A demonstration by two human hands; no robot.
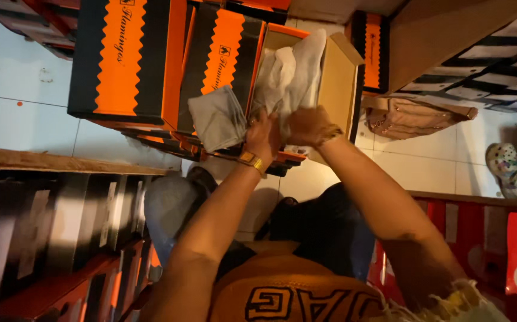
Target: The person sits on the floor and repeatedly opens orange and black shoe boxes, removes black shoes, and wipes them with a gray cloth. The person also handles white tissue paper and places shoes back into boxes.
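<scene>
Both hands at frame centre, over open shoe box (337, 77). Left hand (262, 136) and right hand (307, 125) fingers pinching white wrapping paper (288, 68), probably. Grey cloth bag (217, 117) alongside, left. Advice: lift paper evenly, avoid tearing.

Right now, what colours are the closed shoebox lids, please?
Orange with black zigzag-edged bands on the shoebox lids, head view.

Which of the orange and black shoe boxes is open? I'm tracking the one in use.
The box right above both hands, showing its bare cardboard inside and white wrapping paper. The boxes to its left have lids on.
</scene>
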